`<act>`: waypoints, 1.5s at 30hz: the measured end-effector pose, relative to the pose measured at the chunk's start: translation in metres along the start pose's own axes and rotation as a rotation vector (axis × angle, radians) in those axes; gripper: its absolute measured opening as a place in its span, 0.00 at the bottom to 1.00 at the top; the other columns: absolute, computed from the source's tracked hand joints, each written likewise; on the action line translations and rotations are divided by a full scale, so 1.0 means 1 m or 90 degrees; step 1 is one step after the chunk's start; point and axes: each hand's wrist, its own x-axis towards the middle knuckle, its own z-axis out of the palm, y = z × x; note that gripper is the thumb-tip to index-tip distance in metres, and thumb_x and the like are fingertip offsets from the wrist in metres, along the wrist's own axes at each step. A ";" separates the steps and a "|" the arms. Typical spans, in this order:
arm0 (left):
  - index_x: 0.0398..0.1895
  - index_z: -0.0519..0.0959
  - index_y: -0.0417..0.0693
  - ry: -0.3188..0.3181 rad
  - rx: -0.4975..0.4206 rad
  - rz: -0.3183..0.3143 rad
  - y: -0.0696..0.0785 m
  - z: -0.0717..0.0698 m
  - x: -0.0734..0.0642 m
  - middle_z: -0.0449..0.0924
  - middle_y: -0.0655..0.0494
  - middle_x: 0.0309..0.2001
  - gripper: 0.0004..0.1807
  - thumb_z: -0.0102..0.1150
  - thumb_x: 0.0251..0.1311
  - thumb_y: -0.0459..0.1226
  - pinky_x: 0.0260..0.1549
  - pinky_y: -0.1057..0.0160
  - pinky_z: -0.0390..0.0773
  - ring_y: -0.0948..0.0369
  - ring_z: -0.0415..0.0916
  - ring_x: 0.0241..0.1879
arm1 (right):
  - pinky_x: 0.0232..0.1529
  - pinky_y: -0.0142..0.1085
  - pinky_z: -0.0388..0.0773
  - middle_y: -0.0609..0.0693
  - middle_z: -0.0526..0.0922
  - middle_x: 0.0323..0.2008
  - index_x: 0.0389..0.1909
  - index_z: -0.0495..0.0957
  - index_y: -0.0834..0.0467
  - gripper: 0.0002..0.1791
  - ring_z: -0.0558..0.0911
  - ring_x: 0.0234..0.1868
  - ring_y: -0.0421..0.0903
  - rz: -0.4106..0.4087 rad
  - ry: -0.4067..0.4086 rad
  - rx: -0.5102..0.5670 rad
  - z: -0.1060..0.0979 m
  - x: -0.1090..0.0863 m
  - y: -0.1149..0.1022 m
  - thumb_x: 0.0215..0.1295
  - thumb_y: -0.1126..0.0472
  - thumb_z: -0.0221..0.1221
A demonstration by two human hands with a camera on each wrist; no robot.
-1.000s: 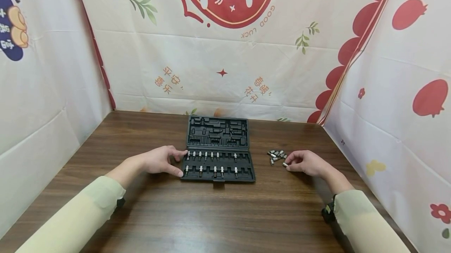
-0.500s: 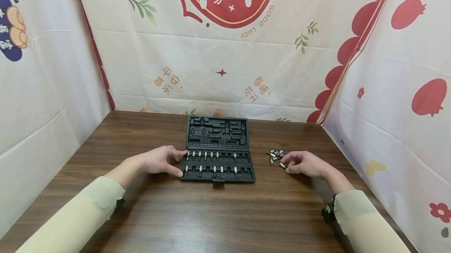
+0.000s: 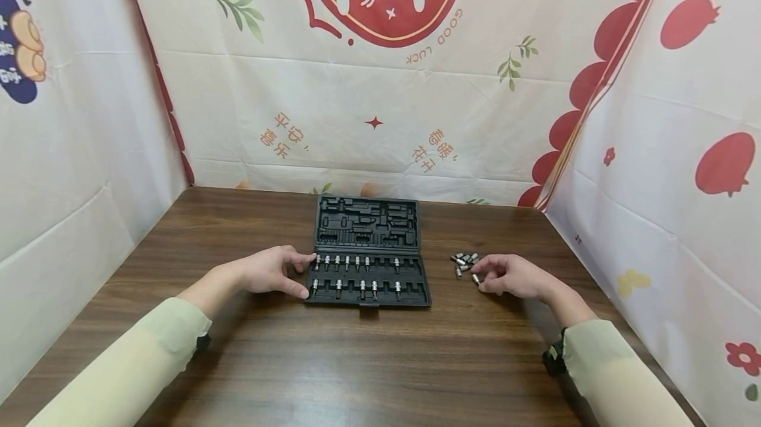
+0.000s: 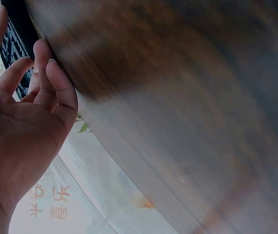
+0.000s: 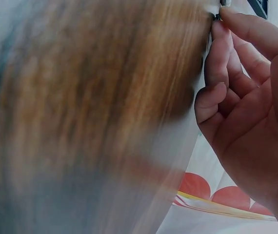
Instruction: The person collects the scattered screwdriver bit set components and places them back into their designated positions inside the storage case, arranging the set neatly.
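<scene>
An open black bit socket case [image 3: 410,275] lies on the table, with several silver bit sockets standing in two rows of its tray. My left hand [image 3: 270,270] touches the tray's left edge, thumb by the front corner and index finger near the hinge. In the left wrist view its other fingers [image 4: 63,90] bend loosely beside the black case. To the right of the case, my right hand [image 3: 514,275] pinches a small bit socket [image 3: 475,278] between thumb and fingers, low over the table. The right wrist view shows only part of that socket [image 5: 226,3] at the fingertips.
Several loose bit sockets [image 3: 460,259] lie in a small pile just beyond my right fingertips. The case's moulded lid [image 3: 368,222] lies back toward the rear. Printed cloth [image 3: 374,156] hangs behind the wooden table [image 3: 368,367] and along both sides.
The bit socket in my right fingers has shifted slightly left and turned, its visible end now pointing up and left. My left hand stays at the case edge.
</scene>
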 end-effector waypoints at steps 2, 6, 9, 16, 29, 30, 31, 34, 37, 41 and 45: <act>0.84 0.69 0.44 0.001 0.002 0.000 0.000 0.000 0.000 0.80 0.46 0.57 0.50 0.81 0.63 0.52 0.48 0.58 0.77 0.59 0.75 0.45 | 0.31 0.34 0.73 0.47 0.81 0.30 0.61 0.84 0.61 0.21 0.77 0.30 0.42 -0.007 0.001 -0.005 0.000 0.001 0.000 0.71 0.59 0.73; 0.83 0.69 0.44 0.003 0.002 -0.001 0.001 0.000 -0.001 0.80 0.47 0.57 0.50 0.81 0.63 0.52 0.48 0.58 0.76 0.58 0.75 0.46 | 0.30 0.34 0.72 0.47 0.81 0.29 0.59 0.84 0.61 0.20 0.77 0.29 0.41 -0.009 0.006 -0.009 0.002 0.002 0.002 0.71 0.60 0.73; 0.83 0.69 0.44 0.005 0.002 -0.002 0.002 0.000 -0.001 0.80 0.48 0.57 0.50 0.81 0.63 0.52 0.50 0.57 0.75 0.57 0.75 0.49 | 0.30 0.33 0.72 0.46 0.80 0.28 0.58 0.85 0.61 0.19 0.77 0.29 0.41 -0.004 0.013 -0.010 0.002 0.002 0.003 0.70 0.60 0.74; 0.83 0.69 0.45 0.006 0.008 -0.003 0.002 0.000 -0.001 0.80 0.48 0.56 0.50 0.81 0.62 0.52 0.51 0.57 0.75 0.56 0.76 0.51 | 0.29 0.33 0.71 0.47 0.80 0.29 0.56 0.85 0.61 0.18 0.76 0.29 0.42 0.007 0.026 -0.010 0.004 0.001 0.001 0.70 0.60 0.74; 0.83 0.70 0.45 0.009 0.003 -0.005 0.002 0.001 0.000 0.80 0.48 0.57 0.50 0.82 0.62 0.52 0.51 0.57 0.75 0.55 0.75 0.51 | 0.36 0.34 0.78 0.53 0.82 0.40 0.50 0.81 0.60 0.17 0.78 0.39 0.45 -0.047 0.054 0.006 0.007 -0.001 -0.003 0.65 0.64 0.77; 0.83 0.70 0.45 0.008 0.004 -0.005 0.002 0.001 0.000 0.80 0.48 0.57 0.50 0.82 0.62 0.52 0.51 0.57 0.75 0.56 0.75 0.51 | 0.35 0.35 0.78 0.54 0.82 0.40 0.50 0.81 0.60 0.17 0.78 0.38 0.45 -0.050 0.053 0.012 0.007 -0.001 -0.003 0.65 0.64 0.76; 0.83 0.70 0.45 0.008 0.004 -0.005 0.002 0.001 -0.001 0.81 0.48 0.57 0.50 0.82 0.62 0.52 0.52 0.57 0.75 0.56 0.75 0.51 | 0.35 0.35 0.78 0.54 0.82 0.39 0.50 0.80 0.61 0.17 0.78 0.37 0.45 -0.053 0.051 0.017 0.007 -0.001 -0.003 0.65 0.65 0.76; 0.83 0.70 0.45 0.009 0.004 -0.005 0.002 0.000 -0.001 0.80 0.48 0.57 0.50 0.81 0.62 0.51 0.51 0.57 0.75 0.56 0.76 0.51 | 0.33 0.35 0.78 0.52 0.81 0.35 0.49 0.79 0.61 0.17 0.79 0.33 0.44 -0.058 0.046 0.024 0.007 -0.001 -0.003 0.65 0.65 0.76; 0.83 0.70 0.45 0.010 0.003 -0.006 0.002 0.001 -0.001 0.81 0.48 0.57 0.49 0.82 0.62 0.52 0.52 0.56 0.75 0.55 0.75 0.52 | 0.32 0.36 0.78 0.51 0.81 0.32 0.49 0.78 0.61 0.17 0.79 0.30 0.44 -0.056 0.041 0.024 0.006 -0.001 -0.002 0.66 0.65 0.75; 0.83 0.71 0.45 0.012 0.004 -0.008 0.002 0.001 -0.001 0.80 0.49 0.57 0.50 0.82 0.62 0.52 0.53 0.56 0.74 0.56 0.75 0.52 | 0.31 0.36 0.78 0.51 0.81 0.30 0.49 0.78 0.61 0.16 0.80 0.29 0.45 -0.055 0.035 0.026 0.006 -0.001 -0.001 0.67 0.66 0.74; 0.83 0.70 0.45 0.009 -0.005 -0.008 0.002 0.001 -0.001 0.80 0.48 0.57 0.50 0.82 0.62 0.51 0.51 0.57 0.74 0.56 0.75 0.50 | 0.33 0.38 0.82 0.52 0.83 0.32 0.50 0.80 0.62 0.15 0.81 0.31 0.46 -0.050 0.044 0.057 0.005 -0.001 -0.001 0.69 0.65 0.73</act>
